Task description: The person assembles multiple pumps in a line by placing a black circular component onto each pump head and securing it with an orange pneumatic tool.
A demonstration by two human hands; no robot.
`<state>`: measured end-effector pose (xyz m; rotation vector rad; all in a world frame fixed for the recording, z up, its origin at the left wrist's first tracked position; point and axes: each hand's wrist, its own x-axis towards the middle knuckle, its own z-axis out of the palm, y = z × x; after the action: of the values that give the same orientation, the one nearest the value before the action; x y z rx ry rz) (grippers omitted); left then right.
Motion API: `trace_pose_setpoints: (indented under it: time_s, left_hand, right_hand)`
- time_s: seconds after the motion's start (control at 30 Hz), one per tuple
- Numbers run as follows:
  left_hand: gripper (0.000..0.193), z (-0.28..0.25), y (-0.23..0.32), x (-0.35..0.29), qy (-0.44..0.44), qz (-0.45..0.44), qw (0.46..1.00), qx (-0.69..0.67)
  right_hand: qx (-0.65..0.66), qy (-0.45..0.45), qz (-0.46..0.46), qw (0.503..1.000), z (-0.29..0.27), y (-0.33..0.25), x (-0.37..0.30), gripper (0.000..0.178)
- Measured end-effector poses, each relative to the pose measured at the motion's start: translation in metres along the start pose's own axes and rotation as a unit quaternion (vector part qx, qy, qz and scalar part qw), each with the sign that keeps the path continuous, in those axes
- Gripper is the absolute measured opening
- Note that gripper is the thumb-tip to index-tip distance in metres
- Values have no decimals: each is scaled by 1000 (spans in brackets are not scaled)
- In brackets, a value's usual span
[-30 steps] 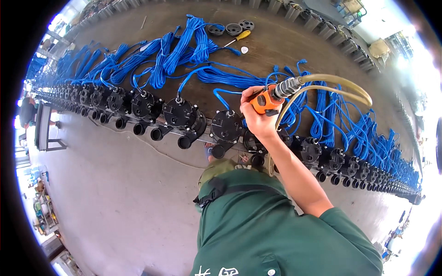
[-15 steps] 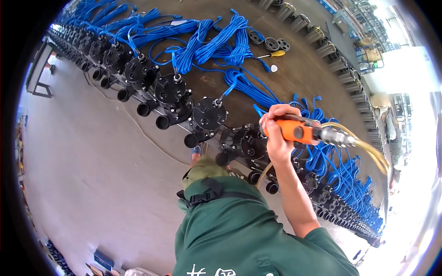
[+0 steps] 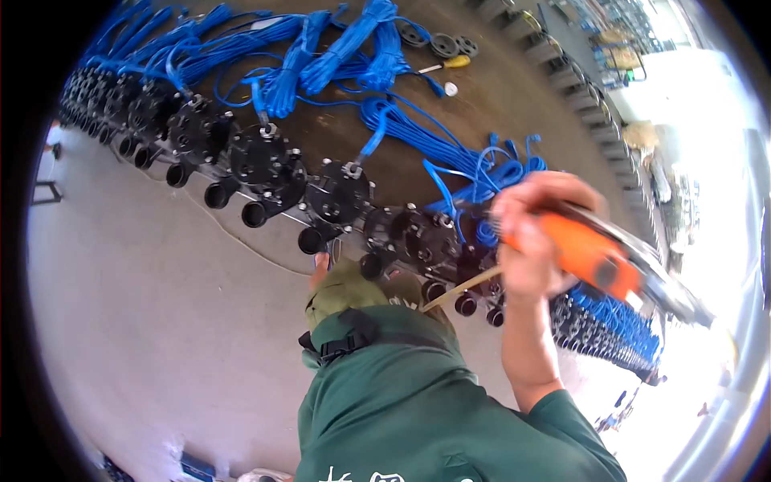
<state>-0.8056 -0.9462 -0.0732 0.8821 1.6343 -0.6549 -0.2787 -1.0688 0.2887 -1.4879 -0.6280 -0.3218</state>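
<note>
My right hand is wrapped round an orange air tool with a metal lever along its side. Motion blurs both the hand and the tool's far end. They are raised over a long row of black pumps with round tops. Close to the left of my hand, another black pump stands in the row beside blue cable. A yellowish air hose crosses below my right wrist. My left hand is out of view.
Coiled blue cables lie on the brown floor behind the pumps. Near them are a yellow-handled screwdriver, a white disc and several dark wheels. A row of metal cylinders stands at the far right.
My right hand has moved right and slightly down in the view with the air tool, whose far end now tilts lower. The pumps and cables have shifted left in the picture.
</note>
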Motion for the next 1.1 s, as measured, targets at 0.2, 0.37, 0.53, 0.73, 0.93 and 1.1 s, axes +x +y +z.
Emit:
trace_pose_setpoints:
  time_s: [0.2,0.37,0.53,0.73,0.93,1.1]
  left_hand:
    - [40,25,96,-67,110,250,962,-16]
    - [23,160,203,-183,-98,546,822,127]
    - [24,300,206,-160,59,740,619,257]
    - [20,319,211,-142,71,790,587,163]
    - [37,314,213,-120,22,814,540,214]
    - [36,310,223,-115,5,814,517,267]
  right_hand:
    - [-21,-29,-179,983,-116,-98,-15,49]
    - [10,12,-64,998,-159,-103,-74,33]
    - [96,-17,77,992,-175,-96,-113,28]
    - [87,-72,73,991,-173,-69,-131,29]
    - [112,-118,93,982,-131,-23,-121,26]
    - [59,-114,158,979,-109,6,-120,21]
